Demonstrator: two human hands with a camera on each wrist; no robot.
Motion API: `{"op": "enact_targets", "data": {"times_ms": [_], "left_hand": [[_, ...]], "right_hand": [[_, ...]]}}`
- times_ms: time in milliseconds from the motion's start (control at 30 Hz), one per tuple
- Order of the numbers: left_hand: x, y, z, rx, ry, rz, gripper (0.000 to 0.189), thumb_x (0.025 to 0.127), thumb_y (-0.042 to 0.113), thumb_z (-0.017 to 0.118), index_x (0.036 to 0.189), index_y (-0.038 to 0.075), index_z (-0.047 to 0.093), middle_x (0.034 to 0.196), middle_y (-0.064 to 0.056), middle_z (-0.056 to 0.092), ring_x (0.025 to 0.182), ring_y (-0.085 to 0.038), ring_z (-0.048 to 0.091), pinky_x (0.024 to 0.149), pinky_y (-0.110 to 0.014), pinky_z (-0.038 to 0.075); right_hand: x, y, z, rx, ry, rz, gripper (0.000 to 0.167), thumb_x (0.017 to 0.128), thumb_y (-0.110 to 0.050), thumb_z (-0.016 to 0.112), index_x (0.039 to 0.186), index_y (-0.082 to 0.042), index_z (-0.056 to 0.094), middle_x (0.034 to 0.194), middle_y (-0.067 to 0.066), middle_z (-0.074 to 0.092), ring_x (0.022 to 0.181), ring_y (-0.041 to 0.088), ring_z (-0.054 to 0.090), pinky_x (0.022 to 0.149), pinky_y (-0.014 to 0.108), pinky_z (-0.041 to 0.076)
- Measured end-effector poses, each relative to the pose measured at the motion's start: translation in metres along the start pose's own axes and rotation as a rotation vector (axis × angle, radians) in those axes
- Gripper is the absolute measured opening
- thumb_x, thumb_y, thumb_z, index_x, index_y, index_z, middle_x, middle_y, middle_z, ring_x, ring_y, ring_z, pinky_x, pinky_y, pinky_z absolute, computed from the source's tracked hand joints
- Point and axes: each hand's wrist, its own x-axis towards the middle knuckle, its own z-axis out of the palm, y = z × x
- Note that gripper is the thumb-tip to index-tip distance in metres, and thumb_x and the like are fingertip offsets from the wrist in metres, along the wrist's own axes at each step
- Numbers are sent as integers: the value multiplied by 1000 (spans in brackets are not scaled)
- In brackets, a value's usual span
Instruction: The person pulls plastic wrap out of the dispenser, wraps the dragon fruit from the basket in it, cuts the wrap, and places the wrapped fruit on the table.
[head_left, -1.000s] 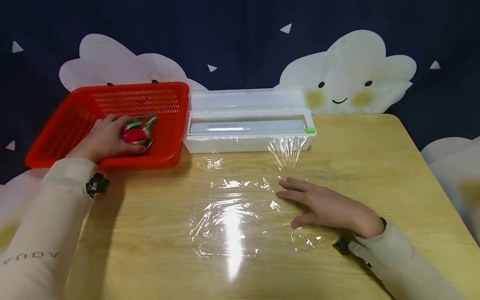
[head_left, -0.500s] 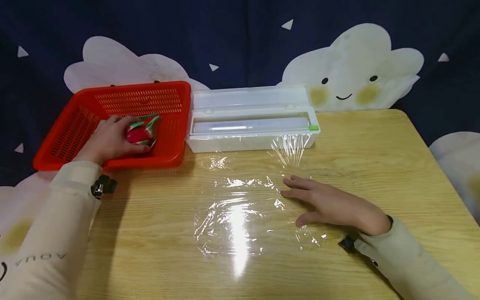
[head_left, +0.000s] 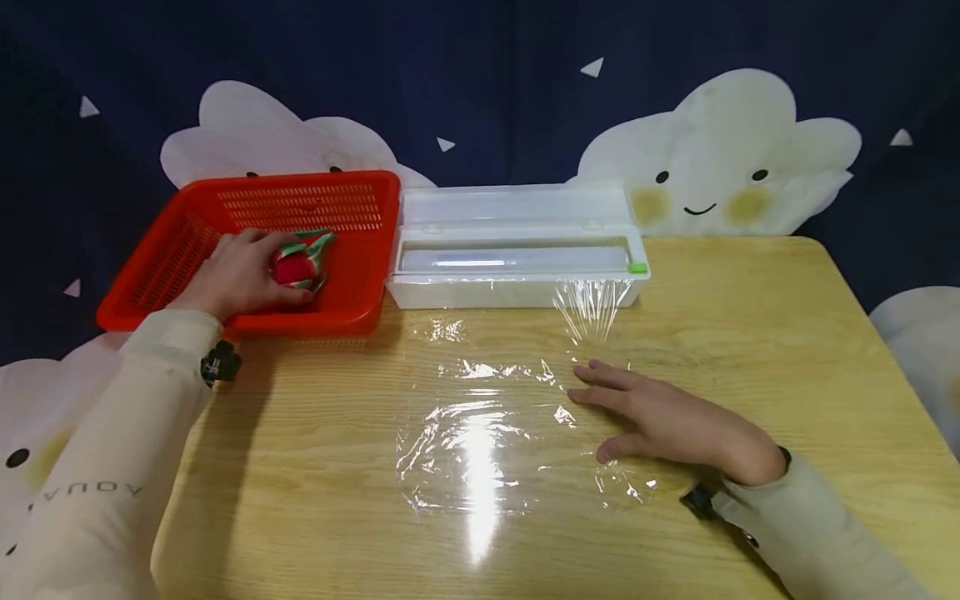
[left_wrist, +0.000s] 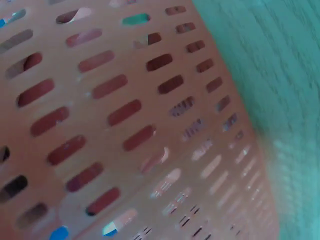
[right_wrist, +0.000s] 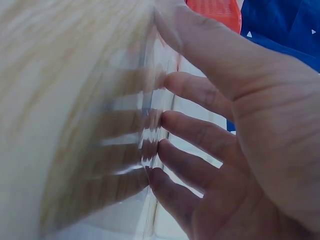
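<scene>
Inside the red basket point(head_left: 363, 271), my left hand point(head_left: 236, 279) grips a dragon fruit point(head_left: 294, 267), pink with green scale tips. The basket's slotted wall point(left_wrist: 111, 104) fills most of the left wrist view and hides that hand. A sheet of clear plastic wrap point(head_left: 487, 442) lies wrinkled over the table, running out of a white wrap box point(head_left: 517, 293). My right hand point(head_left: 667, 421) rests on the sheet's right part with fingers spread. In the right wrist view its fingertips point(right_wrist: 172, 120) touch the wrap.
The wrap box stands lid up against the back, with a roll point(head_left: 517, 260) inside and a green piece point(head_left: 637, 268) at its right end. It sits right beside the basket. A dark curtain point(head_left: 510, 100) with clouds hangs behind the wooden table point(head_left: 780, 333).
The head view has shifted, so the scene sits farther right. Both hands keep their places, the left on the dragon fruit and the right on the wrap.
</scene>
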Motion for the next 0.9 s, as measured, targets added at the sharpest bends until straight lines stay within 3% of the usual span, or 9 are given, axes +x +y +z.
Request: {"op": "enact_targets", "data": {"times_ms": [367, 567, 900], "left_hand": [[-7, 9, -23, -3, 92, -3, 105, 76, 59, 84, 162, 28, 34, 163, -27, 31, 137, -51, 27, 100, -77, 42], [-20, 12, -32, -13, 142, -34, 103, 79, 60, 82, 163, 29, 30, 164, -26, 28, 139, -51, 25, 100, -79, 40], [-38, 16, -45, 1, 185, -22, 100, 80, 55, 82, 163, 31, 31, 165, -26, 28, 139, -50, 26, 100, -76, 43]], "right_hand": [[0, -2, 2, -12, 7, -5, 76, 88, -56, 71, 152, -19, 53, 166, 12, 41, 154, 41, 37, 113, 59, 47], [0, -3, 3, -22, 12, -20, 75, 88, -55, 72, 151, -18, 54, 165, 13, 41, 153, 41, 38, 113, 59, 47], [0, -2, 2, -16, 8, -29, 77, 88, -58, 70, 151, -16, 54, 165, 14, 41, 153, 43, 37, 113, 61, 46]]}}
